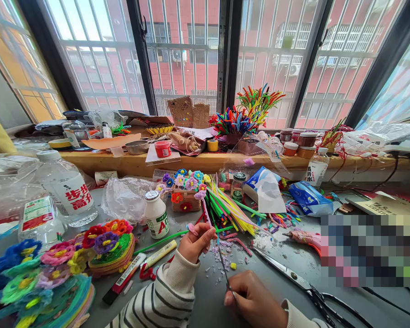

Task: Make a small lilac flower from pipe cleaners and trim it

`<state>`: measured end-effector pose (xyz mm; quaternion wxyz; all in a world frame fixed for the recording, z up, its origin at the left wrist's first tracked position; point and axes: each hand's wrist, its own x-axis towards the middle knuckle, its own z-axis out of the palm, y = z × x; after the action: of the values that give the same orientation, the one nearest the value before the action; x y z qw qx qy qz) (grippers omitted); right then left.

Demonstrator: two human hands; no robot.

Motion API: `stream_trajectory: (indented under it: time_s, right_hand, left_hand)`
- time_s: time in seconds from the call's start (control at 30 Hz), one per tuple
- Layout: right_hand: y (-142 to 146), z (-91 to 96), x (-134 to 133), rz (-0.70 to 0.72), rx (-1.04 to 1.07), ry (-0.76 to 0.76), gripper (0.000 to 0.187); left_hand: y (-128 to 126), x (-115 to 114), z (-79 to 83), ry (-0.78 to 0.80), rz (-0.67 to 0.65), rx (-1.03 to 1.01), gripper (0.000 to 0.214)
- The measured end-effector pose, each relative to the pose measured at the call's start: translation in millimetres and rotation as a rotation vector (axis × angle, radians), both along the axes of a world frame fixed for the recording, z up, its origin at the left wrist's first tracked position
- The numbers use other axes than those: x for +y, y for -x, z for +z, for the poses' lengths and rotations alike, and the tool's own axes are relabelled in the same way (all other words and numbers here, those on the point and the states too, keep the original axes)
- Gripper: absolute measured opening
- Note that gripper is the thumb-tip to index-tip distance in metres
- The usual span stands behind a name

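Note:
My left hand is in the middle, closed in a pinch on a pale pink pipe cleaner that points up. A small pink fuzzy piece shows at its fingertips. Lower down, my right hand is closed round a thin dark metal tool; its exact kind is hard to make out. The tool's tip reaches up beside my left fingers. Lilac trimmings lie scattered beneath. Behind my left hand, pipe-cleaner flowers fill a small basket, next to a bundle of pipe cleaners.
Large scissors lie open at right, by a pink glue gun. A white bottle, a glue stick and a red-black box stand or lie left. Finished flowers pile at lower left. Tissue packs lie behind.

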<state>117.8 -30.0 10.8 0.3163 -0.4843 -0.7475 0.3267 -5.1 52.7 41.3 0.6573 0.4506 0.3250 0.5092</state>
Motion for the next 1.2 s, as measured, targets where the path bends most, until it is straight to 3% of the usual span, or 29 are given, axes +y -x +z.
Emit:
stream_trajectory:
  time_s: [0.43, 1.2]
  right_hand:
    - [-1.3, 4.8, -4.4, 0.129, -0.014, 0.037, 0.073]
    - [-1.2, -3.7, -2.5, 0.114, -0.053, 0.02, 0.076]
  left_hand:
    - [-1.6, -2.5, 0.3, -0.024, -0.039, 0.04, 0.033]
    - [-0.9, -1.9, -0.6, -0.02, -0.053, 0.029, 0.033]
